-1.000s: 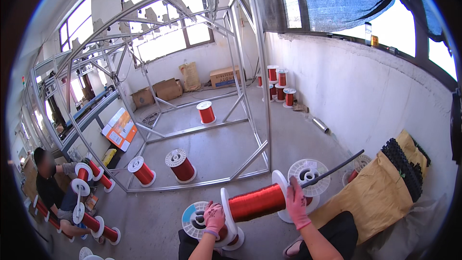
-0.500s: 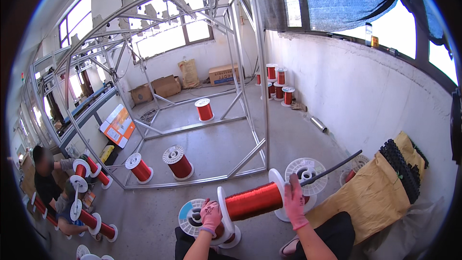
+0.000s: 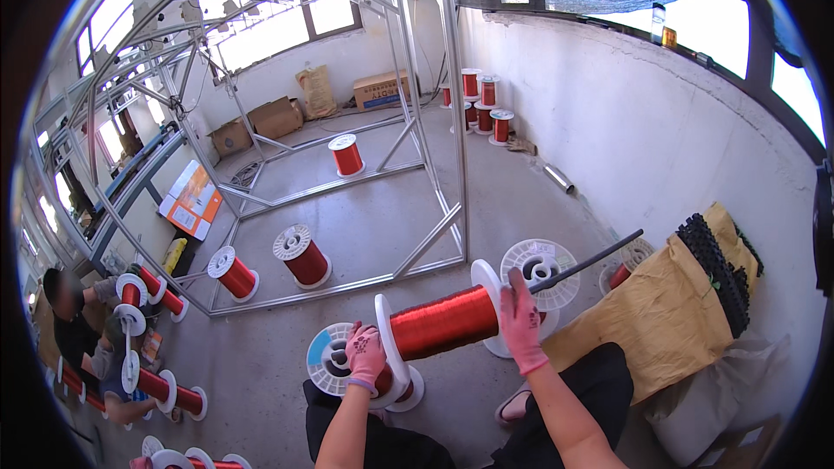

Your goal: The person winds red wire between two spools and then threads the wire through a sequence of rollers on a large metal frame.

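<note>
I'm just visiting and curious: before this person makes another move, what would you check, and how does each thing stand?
1. Left hand at the left end of the red spool: ok.
2. Right hand at its right end: ok.
3. Pink gloves on both hands: ok.
4. Dark rod passing right through the spool: cannot tell, its core is hidden.
5. Space around the legs free: not ok; a blue-marked spool is near the left, a brown sheet near the right.

1. Left forearm (image 3: 345, 430): bare, rising from the lower edge left of centre, tilted slightly rightward.
2. Left hand (image 3: 366, 354): pink-gloved, lower centre, its back showing, fingers partly hidden.
3. Right forearm (image 3: 566, 417): bare, slanting up-left from the lower edge.
4. Right hand (image 3: 521, 323): pink-gloved, higher than the left, fingers directed upward.
</note>
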A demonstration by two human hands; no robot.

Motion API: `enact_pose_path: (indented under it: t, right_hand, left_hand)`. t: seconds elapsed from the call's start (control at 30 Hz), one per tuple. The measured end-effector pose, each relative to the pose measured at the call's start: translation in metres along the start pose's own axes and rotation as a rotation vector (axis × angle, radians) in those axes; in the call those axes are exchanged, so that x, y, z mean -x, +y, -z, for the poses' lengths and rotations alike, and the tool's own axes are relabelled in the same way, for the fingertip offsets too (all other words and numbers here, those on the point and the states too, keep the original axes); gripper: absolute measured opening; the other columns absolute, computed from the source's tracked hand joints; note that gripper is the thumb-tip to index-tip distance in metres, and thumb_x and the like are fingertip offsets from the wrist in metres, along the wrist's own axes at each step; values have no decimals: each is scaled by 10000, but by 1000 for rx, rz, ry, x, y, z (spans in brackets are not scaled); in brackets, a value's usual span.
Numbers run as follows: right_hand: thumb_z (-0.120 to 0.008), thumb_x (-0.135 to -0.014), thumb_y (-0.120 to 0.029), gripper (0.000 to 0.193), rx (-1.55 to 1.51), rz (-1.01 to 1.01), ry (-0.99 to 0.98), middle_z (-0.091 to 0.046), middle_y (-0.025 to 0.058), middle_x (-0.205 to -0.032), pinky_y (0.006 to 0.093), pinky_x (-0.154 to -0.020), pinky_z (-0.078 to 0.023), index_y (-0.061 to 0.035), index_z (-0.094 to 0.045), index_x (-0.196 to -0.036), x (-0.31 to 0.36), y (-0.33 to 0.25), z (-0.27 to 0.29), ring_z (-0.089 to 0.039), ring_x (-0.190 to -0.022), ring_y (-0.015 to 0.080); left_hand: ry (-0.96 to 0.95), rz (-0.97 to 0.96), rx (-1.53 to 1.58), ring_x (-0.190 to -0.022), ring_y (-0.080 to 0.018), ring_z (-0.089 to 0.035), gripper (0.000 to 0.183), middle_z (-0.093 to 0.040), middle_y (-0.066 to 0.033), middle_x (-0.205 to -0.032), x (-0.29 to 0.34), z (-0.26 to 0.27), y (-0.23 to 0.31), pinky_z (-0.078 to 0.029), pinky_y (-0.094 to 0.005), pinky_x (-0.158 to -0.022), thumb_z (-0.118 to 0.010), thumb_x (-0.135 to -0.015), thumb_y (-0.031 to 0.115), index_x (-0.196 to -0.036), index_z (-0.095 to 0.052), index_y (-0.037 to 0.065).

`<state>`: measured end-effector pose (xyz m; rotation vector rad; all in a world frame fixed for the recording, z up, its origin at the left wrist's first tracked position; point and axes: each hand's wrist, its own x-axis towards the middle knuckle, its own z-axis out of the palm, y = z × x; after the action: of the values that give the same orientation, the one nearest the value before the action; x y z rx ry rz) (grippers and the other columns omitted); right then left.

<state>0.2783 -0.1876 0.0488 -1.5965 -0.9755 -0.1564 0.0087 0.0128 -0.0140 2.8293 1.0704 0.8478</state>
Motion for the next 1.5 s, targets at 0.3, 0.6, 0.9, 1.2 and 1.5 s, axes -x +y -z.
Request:
enact_pose_path:
  t: [0.3,0.6,0.9,1.2,1.5]
  right_hand:
    - [-457,-1014,-232,420,103,-542,-26,-609,239,-1224,435,-920,-464,40,-493,-1332,90,20,37,-597,-1122,365]
    - [-526,-965,-160,409,168,-4,-59,-622,265,-1115,422,-902,-469,20,-489,-1331,53,17,3,-597,-1023,430]
    - [-465,-1014,-146,387,1,-59,-48,-551,231,-1309,377,-978,-438,51,-457,-1347,13,21,15,-549,-1181,356]
    - [-484,-970,-134,481,453,-393,-482,-550,257,-1288,425,-990,-436,-1,-379,-1420,115,22,41,-545,-1180,402]
    - [-569,-953,-187,469,183,122,-86,-587,298,-1188,394,-936,-471,72,-471,-1332,18,11,-2,-588,-1100,402]
  left_hand:
    - [-3,31,-34,-1014,-257,-614,192,-691,-88,-920,-13,0,0,-350,-408,-1094,-575,-793,202,-823,-711,70]
    - [-47,57,104,-1036,-249,-609,205,-696,-77,-927,10,-20,-13,-353,-414,-1089,-553,-807,195,-812,-716,71]
    - [-21,5,7,-1010,-246,-620,199,-695,-85,-914,-2,1,1,-359,-399,-1093,-572,-807,207,-821,-709,63]
    - [-49,63,-50,-1056,-247,-602,189,-693,-75,-936,8,-3,0,-340,-396,-1109,-569,-807,197,-815,-712,74]
    - [-7,-15,-20,-1004,-251,-622,208,-703,-82,-897,0,4,4,-365,-412,-1080,-556,-776,196,-792,-722,72]
